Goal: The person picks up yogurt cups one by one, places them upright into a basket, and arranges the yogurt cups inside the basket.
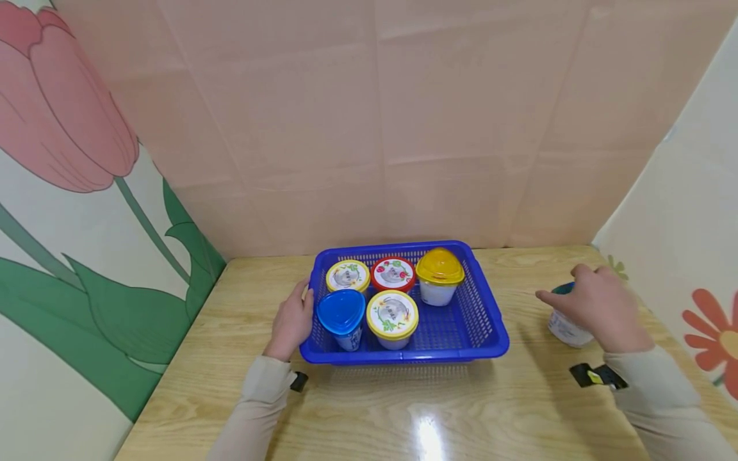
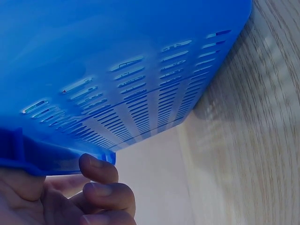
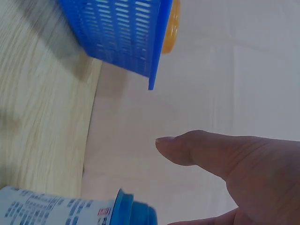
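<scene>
A blue plastic basket (image 1: 403,356) stands on the table with several lidded tubs in it. My left hand (image 1: 291,323) grips its left rim; in the left wrist view, curled fingers (image 2: 110,194) show beside the rim's edge. In the basket are a blue-lidded cup (image 1: 341,314), a yellow-domed tub (image 1: 439,275), a red-rimmed tub (image 1: 393,273) and yellow-rimmed tubs (image 1: 393,314). To the right, my right hand (image 1: 605,307) hovers over a white printed tub (image 1: 569,330) with a blue-green lid. Its thumb is spread and apart from that tub in the right wrist view.
The wooden table (image 1: 375,410) runs back to a wall covered in pinkish sheeting (image 1: 375,128). Side walls bear a painted tulip (image 1: 75,109) on the left and a red flower (image 1: 715,333) on the right. A stretch of table separates the basket from the lone tub.
</scene>
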Demonstrator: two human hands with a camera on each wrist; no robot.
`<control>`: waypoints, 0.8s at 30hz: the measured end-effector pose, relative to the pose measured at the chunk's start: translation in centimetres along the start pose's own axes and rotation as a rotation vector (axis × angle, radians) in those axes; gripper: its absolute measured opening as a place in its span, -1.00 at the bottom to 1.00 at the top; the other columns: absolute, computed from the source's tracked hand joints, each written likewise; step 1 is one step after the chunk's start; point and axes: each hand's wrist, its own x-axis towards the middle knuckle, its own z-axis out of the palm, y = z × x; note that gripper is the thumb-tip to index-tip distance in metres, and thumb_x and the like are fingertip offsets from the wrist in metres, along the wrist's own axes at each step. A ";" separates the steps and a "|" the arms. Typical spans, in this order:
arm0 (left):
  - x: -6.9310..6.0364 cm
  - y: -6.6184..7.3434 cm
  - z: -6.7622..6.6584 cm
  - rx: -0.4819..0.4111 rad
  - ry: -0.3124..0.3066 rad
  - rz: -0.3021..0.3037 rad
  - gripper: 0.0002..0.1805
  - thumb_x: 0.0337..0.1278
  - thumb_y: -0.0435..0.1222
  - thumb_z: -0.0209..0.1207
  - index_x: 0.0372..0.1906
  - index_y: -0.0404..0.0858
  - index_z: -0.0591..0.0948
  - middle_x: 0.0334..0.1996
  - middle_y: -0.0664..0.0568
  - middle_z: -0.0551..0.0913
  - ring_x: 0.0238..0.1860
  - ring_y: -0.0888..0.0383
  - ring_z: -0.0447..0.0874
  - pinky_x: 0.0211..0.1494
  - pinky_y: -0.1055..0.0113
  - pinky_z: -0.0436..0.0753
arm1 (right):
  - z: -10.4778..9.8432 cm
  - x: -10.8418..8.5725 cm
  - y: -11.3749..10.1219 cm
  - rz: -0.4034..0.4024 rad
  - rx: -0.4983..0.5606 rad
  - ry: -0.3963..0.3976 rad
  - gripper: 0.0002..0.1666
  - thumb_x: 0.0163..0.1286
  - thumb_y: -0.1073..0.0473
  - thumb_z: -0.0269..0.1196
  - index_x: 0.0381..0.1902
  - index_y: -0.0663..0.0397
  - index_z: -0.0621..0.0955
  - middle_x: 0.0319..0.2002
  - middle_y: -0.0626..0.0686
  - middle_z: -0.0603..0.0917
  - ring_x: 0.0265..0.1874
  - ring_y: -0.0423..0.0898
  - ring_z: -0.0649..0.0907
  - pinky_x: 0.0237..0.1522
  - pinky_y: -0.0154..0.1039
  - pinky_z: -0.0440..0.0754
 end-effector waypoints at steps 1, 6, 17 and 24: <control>0.0 0.0 0.0 0.001 0.001 0.000 -0.50 0.59 -0.11 -0.15 0.45 -0.21 0.37 -0.36 -0.10 0.66 -0.40 0.03 0.61 -0.45 0.22 0.47 | 0.0 0.0 0.2 0.005 -0.002 -0.003 0.18 0.15 -0.43 0.34 0.09 0.68 0.37 -0.13 0.63 0.41 -0.26 0.38 0.48 -0.41 0.23 0.58; 0.0 -0.1 0.0 0.001 0.002 -0.008 -0.50 0.58 -0.09 -0.15 0.45 -0.17 0.38 -0.29 -0.13 0.70 -0.33 -0.01 0.65 -0.38 0.14 0.54 | -0.1 -0.3 1.0 0.003 0.010 0.006 0.08 0.15 -0.38 0.38 -0.04 0.67 0.40 -0.28 0.54 0.43 -0.38 0.32 0.50 -0.59 0.05 0.54; 0.1 -0.2 0.2 -0.009 0.007 -0.014 -0.50 0.58 -0.10 -0.15 0.45 -0.15 0.39 -0.25 -0.14 0.72 -0.29 -0.04 0.69 -0.31 0.05 0.58 | 0.1 -0.8 2.6 0.055 0.010 0.038 0.14 0.09 -0.51 0.33 -0.12 0.61 0.40 -0.33 0.52 0.34 -0.40 0.39 0.47 -0.63 0.08 0.47; 0.2 -0.2 0.3 -0.007 0.007 -0.024 -0.50 0.57 -0.09 -0.15 0.45 -0.14 0.38 -0.21 -0.16 0.72 -0.25 -0.06 0.69 -0.27 0.02 0.59 | -0.3 -1.1 2.6 0.104 -0.003 0.018 0.20 0.08 -0.54 0.32 -0.06 0.63 0.36 -0.30 0.56 0.28 -0.31 0.49 0.38 -0.54 0.20 0.43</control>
